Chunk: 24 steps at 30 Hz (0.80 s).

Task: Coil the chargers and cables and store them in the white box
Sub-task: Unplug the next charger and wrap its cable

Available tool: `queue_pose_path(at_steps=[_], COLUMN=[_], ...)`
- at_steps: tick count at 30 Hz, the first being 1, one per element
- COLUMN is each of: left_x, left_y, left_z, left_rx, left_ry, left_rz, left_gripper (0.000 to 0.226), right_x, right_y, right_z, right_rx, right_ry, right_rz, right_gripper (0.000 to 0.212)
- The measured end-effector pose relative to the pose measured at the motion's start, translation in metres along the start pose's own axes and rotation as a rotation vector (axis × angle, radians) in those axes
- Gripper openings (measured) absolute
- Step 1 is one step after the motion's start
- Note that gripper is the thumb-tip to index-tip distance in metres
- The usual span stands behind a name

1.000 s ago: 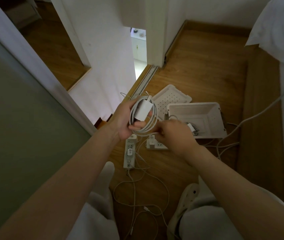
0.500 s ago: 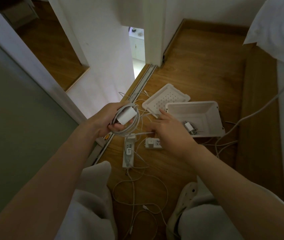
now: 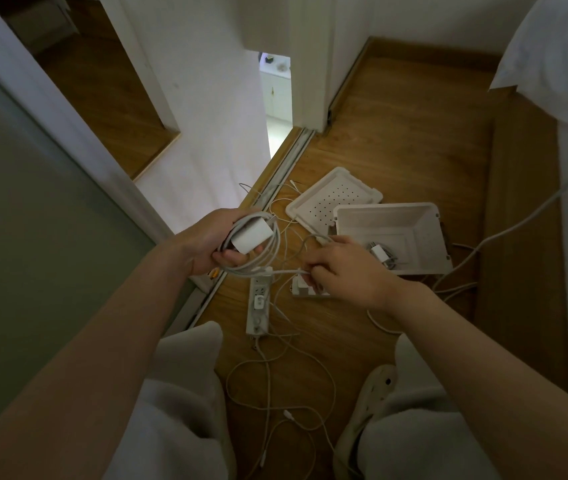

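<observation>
Above the wooden floor (image 3: 397,133), near its door-track edge, the left hand (image 3: 213,244) gripped a white charger brick (image 3: 249,235) ringed by its coiled cable (image 3: 270,252), while the right hand (image 3: 341,268) pinched that cable's loose stretch just beside the open white box (image 3: 424,223), which held another coiled charger (image 3: 381,254).

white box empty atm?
No, a small charger with its bundled cable lies on the bottom of the white box.
</observation>
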<state>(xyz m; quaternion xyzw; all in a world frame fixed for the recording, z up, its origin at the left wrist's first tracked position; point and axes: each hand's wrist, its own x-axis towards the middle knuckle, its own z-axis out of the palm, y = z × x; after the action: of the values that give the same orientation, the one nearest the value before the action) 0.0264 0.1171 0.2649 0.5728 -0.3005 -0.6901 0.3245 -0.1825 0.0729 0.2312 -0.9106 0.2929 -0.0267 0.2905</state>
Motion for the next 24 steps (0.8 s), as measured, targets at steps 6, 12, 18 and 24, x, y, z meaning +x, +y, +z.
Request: queue_pose_path(at_steps=[6, 12, 18, 24], left_x=[-0.001, -0.002, -0.004, -0.007], left_y=[-0.001, 0.0, 0.003, 0.002], left_z=[-0.002, 0.003, -0.005, -0.006], left_rx=[-0.027, -0.076, -0.067, 0.031], left_ry=[0.031, -0.062, 0.033, 0.007], left_rz=[0.014, -0.032, 0.0, -0.044], left_gripper=[0.041, 0.037, 0.042, 0.045], right_x=[-0.001, 0.004, -0.005, 0.002], right_y=[-0.004, 0.005, 0.017, 0.011], right_z=[0.0, 0.001, -0.01, -0.007], right_rx=[-0.396, -0.404, -0.063, -0.563], right_ry=[0.046, 0.136, 0.008, 0.213], right_rz=[-0.054, 0.004, 0.025, 0.006], right_gripper=[0.024, 0.019, 0.022, 0.016])
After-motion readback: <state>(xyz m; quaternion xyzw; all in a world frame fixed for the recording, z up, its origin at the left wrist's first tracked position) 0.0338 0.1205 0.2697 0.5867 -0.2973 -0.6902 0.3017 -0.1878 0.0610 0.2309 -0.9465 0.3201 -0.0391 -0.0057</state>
